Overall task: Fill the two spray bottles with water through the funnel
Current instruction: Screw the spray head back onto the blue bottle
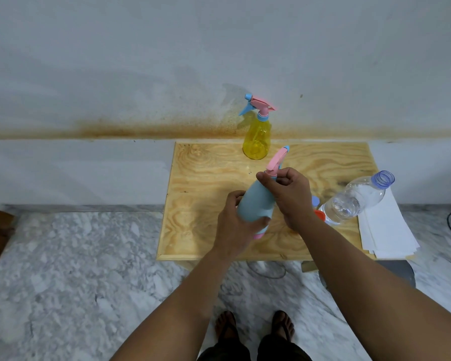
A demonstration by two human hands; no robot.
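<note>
The left hand (238, 220) grips the body of the smooth pale-blue spray bottle (255, 204), tilted above the middle of the plywood desk (206, 194); the right hand (287, 194) pinches its collar under the pink trigger head (276, 162); if the head comes free abruptly, the bottle could likely swing into the open, clear ribbed water bottle (354, 199) near the right edge and spill it onto the paper sheets (385, 230); the translucent yellow spray bottle (257, 136) stands capped at the far edge; no funnel can be made out for certain
</note>
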